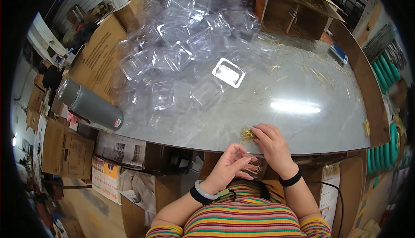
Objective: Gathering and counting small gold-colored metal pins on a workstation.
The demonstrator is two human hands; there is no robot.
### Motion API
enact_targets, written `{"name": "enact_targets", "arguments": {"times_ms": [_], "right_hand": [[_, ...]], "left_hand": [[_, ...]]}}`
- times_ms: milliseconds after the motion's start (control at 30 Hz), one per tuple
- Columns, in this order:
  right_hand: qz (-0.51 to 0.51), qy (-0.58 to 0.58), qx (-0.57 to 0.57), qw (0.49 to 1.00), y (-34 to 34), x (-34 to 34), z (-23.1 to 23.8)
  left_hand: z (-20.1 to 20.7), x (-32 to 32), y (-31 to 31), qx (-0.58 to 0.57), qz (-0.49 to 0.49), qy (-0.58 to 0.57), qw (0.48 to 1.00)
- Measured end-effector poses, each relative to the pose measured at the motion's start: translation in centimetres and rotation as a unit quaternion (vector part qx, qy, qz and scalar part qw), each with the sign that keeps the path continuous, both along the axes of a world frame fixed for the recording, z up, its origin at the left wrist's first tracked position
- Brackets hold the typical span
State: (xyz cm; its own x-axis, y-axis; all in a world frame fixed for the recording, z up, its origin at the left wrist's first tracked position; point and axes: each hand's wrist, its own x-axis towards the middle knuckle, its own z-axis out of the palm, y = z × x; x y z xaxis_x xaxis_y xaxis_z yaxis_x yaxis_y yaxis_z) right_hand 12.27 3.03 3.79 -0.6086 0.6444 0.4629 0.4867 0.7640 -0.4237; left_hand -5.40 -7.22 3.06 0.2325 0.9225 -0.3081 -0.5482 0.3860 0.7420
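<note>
Evidently I'm partway through one piece: the fingers of my left hand (230, 164) are curled around a clear plastic container (260, 171) with a few thin golden strands showing at it, just off the table's near edge. The fingers of my right hand (275, 148) lie close together against a small clump of golden strands (247, 134), ahead of the container; I can't tell whether they pinch it or only touch it.

As I judge it, this container is under way and not finished. Well beyond my fingers, ahead and to the left, a big heap of clear plastic trays (173, 43) looks unfilled, so most of the work seems left. One tray with a bright rim (228, 60) lies nearer, at the heap's edge. I can't pick out a finished piece.

For moving, the grey tabletop (207, 127) gives me open room ahead of my right fingers and out to the right, with only scattered strands. Far right, a brown upright board (371, 86) bounds it. To the left of my fingers stands room too, until the tilted grey flask (97, 108); the near edge runs right by both hands.
</note>
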Motion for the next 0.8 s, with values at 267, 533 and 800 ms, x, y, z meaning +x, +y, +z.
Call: {"name": "enact_targets", "arguments": {"times_ms": [267,533,800], "right_hand": [[-0.066,0.07,-0.024,0.995,-0.1,0.4,-0.5],[-0.069,0.083,0.062,0.992,-3.6,-0.1,2.9],[-0.073,0.087,0.043,0.993,-4.1,-0.4,1.5]], "left_hand": [[0.2,-0.3,-0.3,0.012,0.022,-0.043,0.999],[0.1,0.4,0.2,0.054,0.071,-0.049,0.995],[-0.1,1.0,0.4,0.046,0.039,-0.027,0.998]]}}
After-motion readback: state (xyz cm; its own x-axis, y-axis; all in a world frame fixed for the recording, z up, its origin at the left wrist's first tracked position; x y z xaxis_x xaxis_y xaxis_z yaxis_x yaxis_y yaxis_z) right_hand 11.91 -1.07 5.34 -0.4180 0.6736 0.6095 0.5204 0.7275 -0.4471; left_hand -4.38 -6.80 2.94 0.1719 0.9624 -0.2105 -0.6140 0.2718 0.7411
